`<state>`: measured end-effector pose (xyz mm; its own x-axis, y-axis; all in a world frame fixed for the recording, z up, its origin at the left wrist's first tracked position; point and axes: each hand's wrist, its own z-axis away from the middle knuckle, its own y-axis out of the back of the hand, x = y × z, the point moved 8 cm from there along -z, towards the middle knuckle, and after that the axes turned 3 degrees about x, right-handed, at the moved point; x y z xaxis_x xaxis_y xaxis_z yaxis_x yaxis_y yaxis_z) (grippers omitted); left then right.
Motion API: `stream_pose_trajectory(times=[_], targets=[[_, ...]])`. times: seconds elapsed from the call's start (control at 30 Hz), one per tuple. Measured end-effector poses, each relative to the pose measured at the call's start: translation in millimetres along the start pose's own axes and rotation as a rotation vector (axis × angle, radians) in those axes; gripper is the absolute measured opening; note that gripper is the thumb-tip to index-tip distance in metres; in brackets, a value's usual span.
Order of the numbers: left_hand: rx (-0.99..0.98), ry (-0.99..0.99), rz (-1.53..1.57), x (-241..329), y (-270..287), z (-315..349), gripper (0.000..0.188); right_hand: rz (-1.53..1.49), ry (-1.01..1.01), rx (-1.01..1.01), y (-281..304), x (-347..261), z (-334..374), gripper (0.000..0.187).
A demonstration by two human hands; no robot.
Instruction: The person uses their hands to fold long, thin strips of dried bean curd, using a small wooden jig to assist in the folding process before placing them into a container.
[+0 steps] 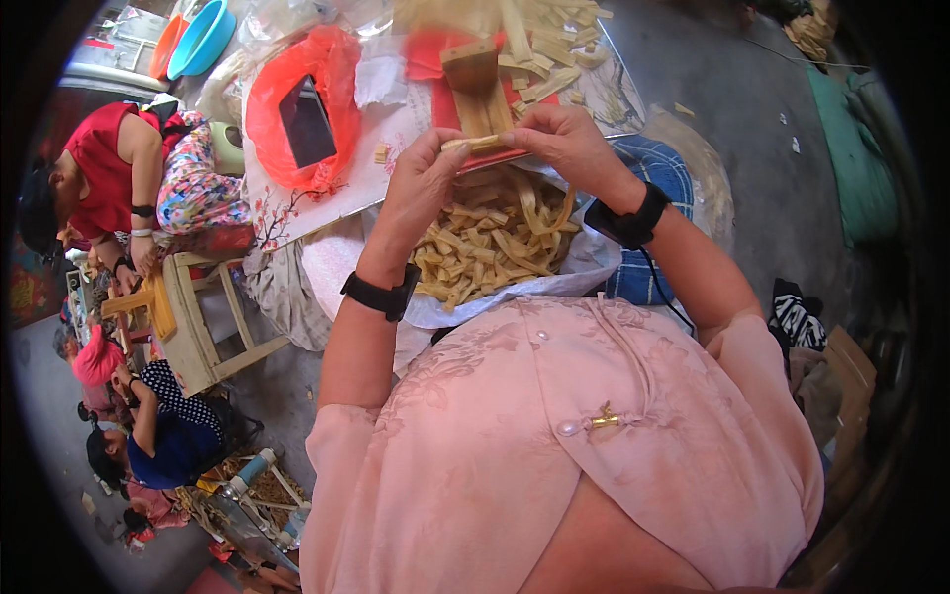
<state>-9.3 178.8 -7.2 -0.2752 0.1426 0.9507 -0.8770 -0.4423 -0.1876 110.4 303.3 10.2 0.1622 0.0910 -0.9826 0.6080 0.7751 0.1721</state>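
A short pale yellow strip (477, 144) is stretched level between my two hands. My left hand (421, 183) pinches its left end, and the fingers of my right hand (574, 148) are closed on its right end. Just beyond the strip, on something red on the table, stands an angled wooden block (483, 94) with an upright back. Below my hands, a heap of similar yellow strips (495, 243) fills a white sack (586, 269) lying against my lap. What the strips are made of I cannot tell.
More strips (564, 54) lie spread at the table's far right. On the table's left, a dark phone (308, 124) rests on a red plastic bag (343, 94). A wooden stool (203, 322) stands at left, near a person in red (99, 158) and other people.
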Motion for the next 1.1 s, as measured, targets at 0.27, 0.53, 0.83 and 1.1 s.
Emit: stream_pose_trajectory(times=[0.27, 0.53, 0.83, 1.1], targets=[[0.17, -0.168, -0.35, 20, 13, -29, 0.02, 0.0, 0.031, 0.085, 2, -8, -22, 0.024], [0.264, -0.227, -0.737, -7, 36, -44, 0.021, 0.481, 0.2, 0.205, -1, 2, -18, 0.026], [-0.076, -0.033, -0.188, -40, -18, 49, 0.028, 0.383, 0.719, 0.133, -41, -98, 59, 0.013], [-0.152, 0.176, 0.654, -20, -34, 71, 0.029, 0.02, 0.652, -0.146, -79, -81, 98, 0.011]])
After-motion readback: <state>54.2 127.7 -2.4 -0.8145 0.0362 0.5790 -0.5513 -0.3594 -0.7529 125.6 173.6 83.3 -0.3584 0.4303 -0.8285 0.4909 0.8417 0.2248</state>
